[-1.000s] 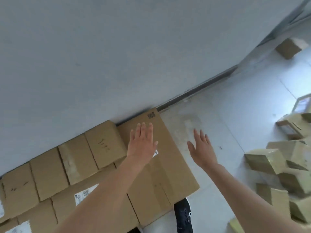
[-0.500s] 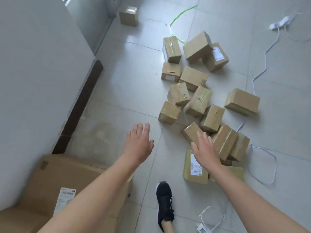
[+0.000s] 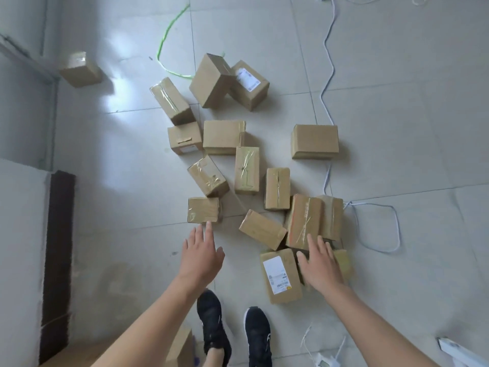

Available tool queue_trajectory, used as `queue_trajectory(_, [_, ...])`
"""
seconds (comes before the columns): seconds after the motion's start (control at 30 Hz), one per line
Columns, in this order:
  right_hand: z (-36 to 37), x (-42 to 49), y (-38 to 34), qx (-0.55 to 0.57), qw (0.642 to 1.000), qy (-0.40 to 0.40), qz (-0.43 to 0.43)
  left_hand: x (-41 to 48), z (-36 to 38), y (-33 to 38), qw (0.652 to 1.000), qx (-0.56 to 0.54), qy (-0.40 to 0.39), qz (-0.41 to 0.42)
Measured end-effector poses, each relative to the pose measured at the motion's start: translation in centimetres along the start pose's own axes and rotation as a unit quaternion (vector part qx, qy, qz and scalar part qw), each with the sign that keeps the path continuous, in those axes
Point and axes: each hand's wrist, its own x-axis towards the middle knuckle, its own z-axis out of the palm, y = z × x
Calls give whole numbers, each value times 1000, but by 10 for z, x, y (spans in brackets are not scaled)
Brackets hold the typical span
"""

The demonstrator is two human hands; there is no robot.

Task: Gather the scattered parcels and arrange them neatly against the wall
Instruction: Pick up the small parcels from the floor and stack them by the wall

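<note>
Both hands reach down, fingers spread, holding nothing — the left hand (image 3: 202, 256) just under a small taped parcel (image 3: 203, 210) at 12 o'clock, the right hand (image 3: 318, 263) over the labelled parcel (image 3: 280, 275). Scattered parcels (image 3: 247, 169) cover the floor (image 3: 410, 128) ahead.

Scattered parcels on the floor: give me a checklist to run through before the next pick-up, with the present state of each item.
1. Both hands free: ok. The left hand and right hand are open and hold nothing.
2. A parcel near the left hand: ok. The small taped parcel lies just past its fingertips.
3. A parcel near the right hand: ok. The labelled parcel lies beside it.
4. That parcel free to lift: ok. Nothing lies on top of it.
5. Footing: not ok. A white cable loops beside the pile, and more cable lies near the black shoes.
6. Weight of the parcels: cannot tell.
</note>
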Motion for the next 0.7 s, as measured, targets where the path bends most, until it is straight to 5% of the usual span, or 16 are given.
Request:
queue_trajectory(0.4, [-66,126,-133,64,996,33,43,185,-91,22,996,25,16,84])
queue_trajectory(0.7, [11,277,-209,100,995,0,28,401,-94,-4,984,109,19,136])
